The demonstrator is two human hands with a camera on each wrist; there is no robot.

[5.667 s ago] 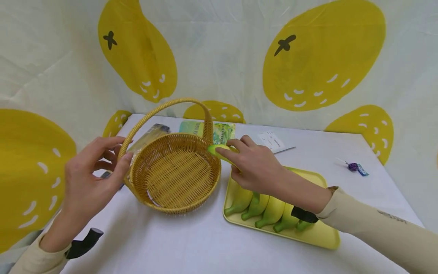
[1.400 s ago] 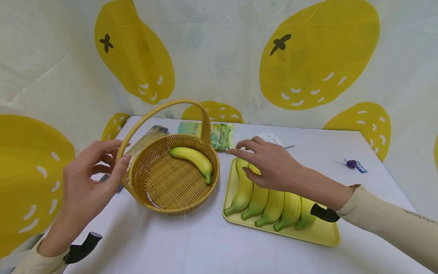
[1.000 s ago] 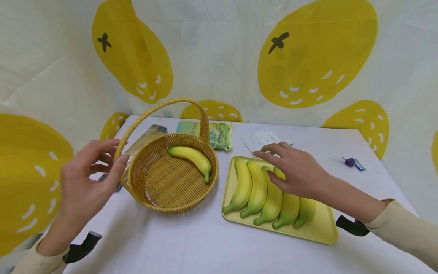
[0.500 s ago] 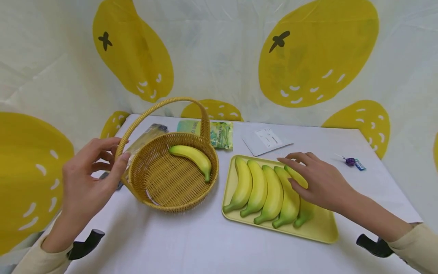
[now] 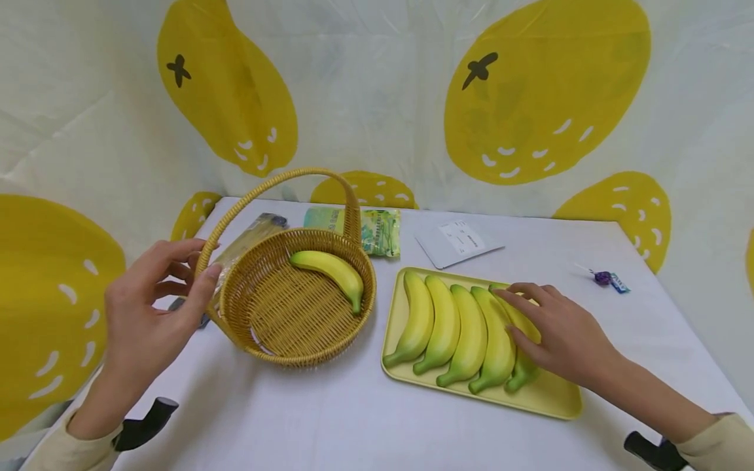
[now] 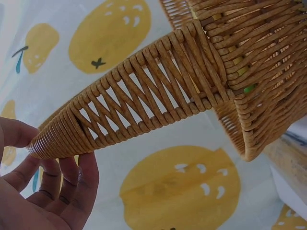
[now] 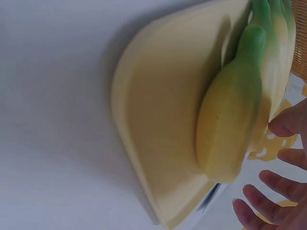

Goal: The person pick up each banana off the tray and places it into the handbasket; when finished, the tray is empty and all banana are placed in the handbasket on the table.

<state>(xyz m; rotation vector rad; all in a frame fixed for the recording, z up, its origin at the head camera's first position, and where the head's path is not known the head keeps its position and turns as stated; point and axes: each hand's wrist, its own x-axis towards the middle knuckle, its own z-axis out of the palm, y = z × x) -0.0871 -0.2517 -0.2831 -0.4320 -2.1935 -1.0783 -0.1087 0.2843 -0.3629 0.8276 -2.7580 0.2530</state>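
Note:
My left hand point(image 5: 156, 294) pinches the side of the arched handle point(image 6: 139, 91) of a round wicker basket point(image 5: 294, 317), thumb on one side and fingers on the other. One yellow banana point(image 5: 332, 269) with green ends lies inside, along the basket's far right. To the right, several bananas point(image 5: 415, 320) lie side by side on a pale yellow tray point(image 5: 556, 402). Over the rightmost banana point(image 7: 230, 115), my right hand point(image 5: 565, 333) hovers with thumb and fingers spread; in the right wrist view the fingers stand apart from it.
Behind the basket lie a green-yellow packet point(image 5: 381, 232) and a clear plastic package point(image 5: 253, 235). A silvery pouch with a white label point(image 5: 462, 241) sits behind the tray. Farther right are a purple lollipop point(image 5: 601, 278) and a small blue-white wrapper point(image 5: 620, 283). A patterned cloth hangs at the back.
A banana held by my right hand earlier now lies in the basket. That hand, released from it, has moved right over the tray to the rightmost banana. My left hand stays on the handle.

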